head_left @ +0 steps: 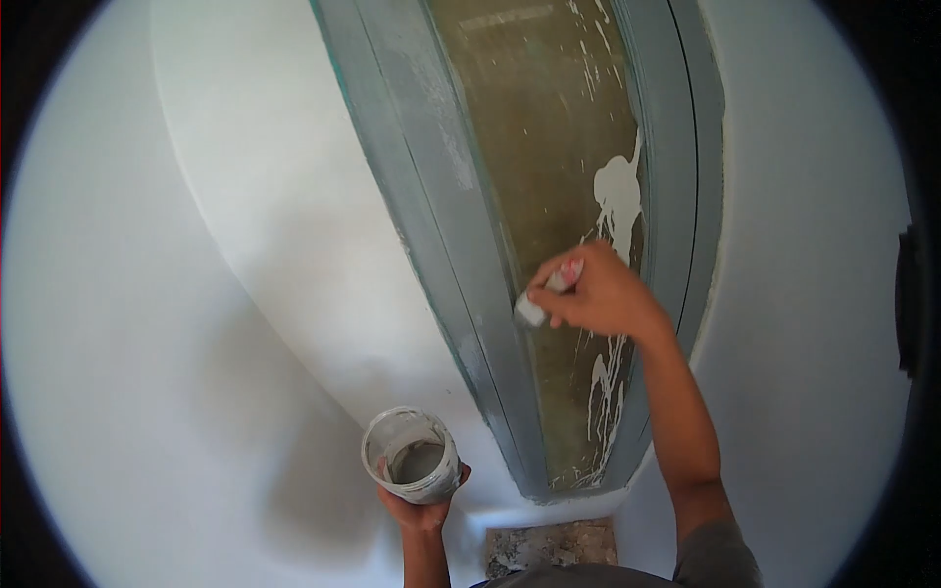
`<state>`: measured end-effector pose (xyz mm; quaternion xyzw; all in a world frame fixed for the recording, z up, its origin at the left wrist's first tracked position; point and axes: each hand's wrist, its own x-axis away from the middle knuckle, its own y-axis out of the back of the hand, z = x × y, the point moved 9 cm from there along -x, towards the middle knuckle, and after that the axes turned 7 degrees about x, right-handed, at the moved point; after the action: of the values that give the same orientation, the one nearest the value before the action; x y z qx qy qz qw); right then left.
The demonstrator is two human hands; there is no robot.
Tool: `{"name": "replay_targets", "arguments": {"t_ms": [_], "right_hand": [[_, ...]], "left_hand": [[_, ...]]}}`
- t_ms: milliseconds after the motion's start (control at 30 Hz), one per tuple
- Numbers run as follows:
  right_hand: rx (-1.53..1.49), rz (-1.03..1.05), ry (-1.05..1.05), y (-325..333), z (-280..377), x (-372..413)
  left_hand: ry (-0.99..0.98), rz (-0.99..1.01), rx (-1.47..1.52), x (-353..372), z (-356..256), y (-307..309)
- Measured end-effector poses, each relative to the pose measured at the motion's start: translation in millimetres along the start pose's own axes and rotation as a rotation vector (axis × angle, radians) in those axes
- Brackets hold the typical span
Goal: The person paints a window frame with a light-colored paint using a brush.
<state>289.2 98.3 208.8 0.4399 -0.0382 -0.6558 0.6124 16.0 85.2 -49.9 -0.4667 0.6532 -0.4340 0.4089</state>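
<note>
My right hand [610, 296] is closed around the handle of a paintbrush [534, 310]. The brush's bristle end points down and left, right at the inner edge of the grey frame [456, 220], beside the brownish pane. Lower left, my left hand [421, 512] holds up a paint bucket [410, 453] from below, its fingers wrapped round the side. Grey paint [420, 461] lies inside the bucket, and its rim and walls are smeared with white and grey.
White splashes and drips [618, 191] mark the brownish pane [549, 147]. White walls [265, 147] flank the grey frame on both sides. A stained board-like piece [554, 545] lies below, near my body. A dark object [908, 299] shows at the far right.
</note>
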Motion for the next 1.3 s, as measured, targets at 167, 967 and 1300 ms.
{"name": "replay_targets", "arguments": {"t_ms": [167,967,1300], "right_hand": [[0.059,-0.101,0.129,53,54,-48],[-0.086,-0.426,0.258,112,64,-90],[-0.25,-0.64,0.51,184,129,-140]], "left_hand": [[-0.038,0.038,0.013,-6,-12,2],[-0.037,-0.134,0.112,-6,-33,46],[-0.061,-0.127,-0.026,-5,-44,57]]}}
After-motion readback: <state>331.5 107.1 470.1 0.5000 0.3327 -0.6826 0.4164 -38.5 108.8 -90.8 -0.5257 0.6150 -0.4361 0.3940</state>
